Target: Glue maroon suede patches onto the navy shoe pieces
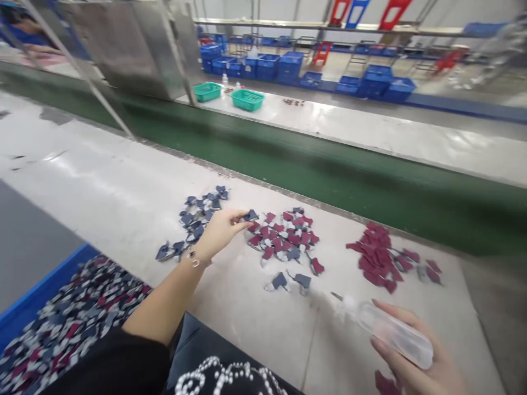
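Note:
My left hand (pixel 224 229) pinches a small dark blue piece (pixel 250 215) between thumb and fingers, just above the left edge of a mixed pile of maroon and grey pieces (pixel 284 236). In my right hand (pixel 420 351) is a clear squeeze bottle (pixel 395 332), tilted, its thin metal tip pointing left over the table. Two loose blue-and-grey pieces (pixel 302 281) lie between my hands. Left of my left hand spreads a pile of dark blue pieces (pixel 200 214). A heap of flat maroon pieces (pixel 376 255) sits beyond the bottle.
At lower left stands a blue bin (pixel 45 288) full of mixed small pieces. A green conveyor belt (pixel 288 167) runs beyond the white table (pixel 255 318). Across it are green baskets (pixel 247 100) on another tabletop, with blue crates (pixel 267 67) behind. Part of another person shows at upper left.

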{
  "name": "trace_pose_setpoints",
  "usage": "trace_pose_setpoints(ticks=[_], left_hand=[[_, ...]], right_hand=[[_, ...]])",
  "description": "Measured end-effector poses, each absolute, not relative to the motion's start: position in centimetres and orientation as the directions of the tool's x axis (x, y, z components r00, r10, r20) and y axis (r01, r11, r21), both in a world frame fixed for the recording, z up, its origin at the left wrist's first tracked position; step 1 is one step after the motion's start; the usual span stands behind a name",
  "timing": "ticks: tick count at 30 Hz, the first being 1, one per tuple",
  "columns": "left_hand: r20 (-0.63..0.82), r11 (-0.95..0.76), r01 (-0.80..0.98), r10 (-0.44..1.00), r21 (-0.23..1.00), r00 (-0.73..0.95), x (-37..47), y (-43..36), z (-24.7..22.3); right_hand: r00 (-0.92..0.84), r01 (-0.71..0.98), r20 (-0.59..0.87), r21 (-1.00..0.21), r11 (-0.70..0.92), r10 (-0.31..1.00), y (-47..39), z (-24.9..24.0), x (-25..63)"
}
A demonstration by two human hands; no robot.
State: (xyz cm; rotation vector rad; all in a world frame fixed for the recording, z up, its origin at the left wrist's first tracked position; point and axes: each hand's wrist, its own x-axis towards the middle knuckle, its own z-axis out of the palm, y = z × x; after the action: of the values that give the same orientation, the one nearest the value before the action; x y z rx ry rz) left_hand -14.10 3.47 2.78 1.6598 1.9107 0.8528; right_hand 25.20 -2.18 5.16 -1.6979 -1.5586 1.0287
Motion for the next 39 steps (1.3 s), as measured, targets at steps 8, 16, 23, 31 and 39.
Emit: trace_pose_setpoints(ticks=[8, 16, 23, 31, 39], left_hand=[[-0.039, 0.026, 0.187, 0.997, 0.982, 0.068, -6.9, 0.6, 3.5], [-0.254, 0.314, -0.155, 0.915, 0.937, 0.314, -2.8, -1.3, 1.5], [-0.12, 0.144, -0.077, 0.959, 0.987, 0.255, -1.0, -3.1, 2.8], [0.053, -0.127, 0.243, 0.956, 0.962, 0.287, -0.8, -3.6, 4.6], [0.097, -0.181, 0.266, 0.949, 0.947, 0.301, -1.1, -3.7, 5.1]], right_hand=[[-0.236, 0.086, -0.013, -0.996, 0.008, 0.972, -1.6, 5.1, 24.0], [-0.343, -0.041, -0.071, -0.995, -0.09, 0.937, -1.4, 6.3, 22.3], [-0.2, 0.189, 0.054, -0.978, 0.092, 0.978, -2.8, 8.7, 21.4], [-0.287, 0.5, 0.345, -0.741, 0.447, 0.894, -3.9, 10.7, 19.6], [-0.29, 0.484, 0.383, -0.732, 0.48, 0.877, -3.8, 11.1, 19.1]])
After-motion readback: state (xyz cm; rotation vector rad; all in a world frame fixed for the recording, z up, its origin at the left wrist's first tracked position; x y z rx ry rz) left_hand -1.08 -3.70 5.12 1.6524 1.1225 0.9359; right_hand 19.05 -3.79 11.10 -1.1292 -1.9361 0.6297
